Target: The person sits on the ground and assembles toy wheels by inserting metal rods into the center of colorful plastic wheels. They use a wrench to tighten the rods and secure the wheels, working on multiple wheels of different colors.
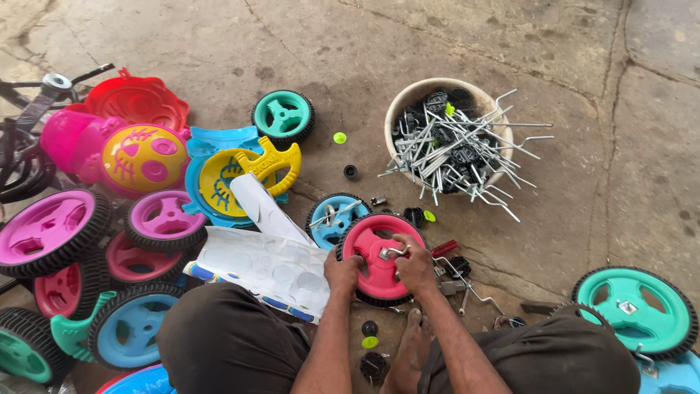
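A red plastic toy wheel with a black ribbed tyre (pixel 379 263) stands tilted on the concrete floor (pixel 467 44), just in front of the seated person's knees. The left hand (pixel 343 271) is closed over the wheel's lower left rim and steadies it. The right hand (pixel 414 264) pinches a bent silver metal axle rod (pixel 394 252) at the hub; whether the rod is seated in the hub cannot be told. The step seems to call for a firm hold on the rim, so that the hub does not turn, and for the rod to be kept square to the hub opening, not forced at an angle.

Just behind the red wheel lies a blue plastic wheel (pixel 332 219) with a metal piece across it. Well beyond stands a round cream tub (pixel 408 98) filled with more silver rods and black fittings. To the person's left lie pink (pixel 51 230), blue and green wheels and a sheet of white paper (pixel 266 266); to the right, a teal wheel (pixel 634 306).
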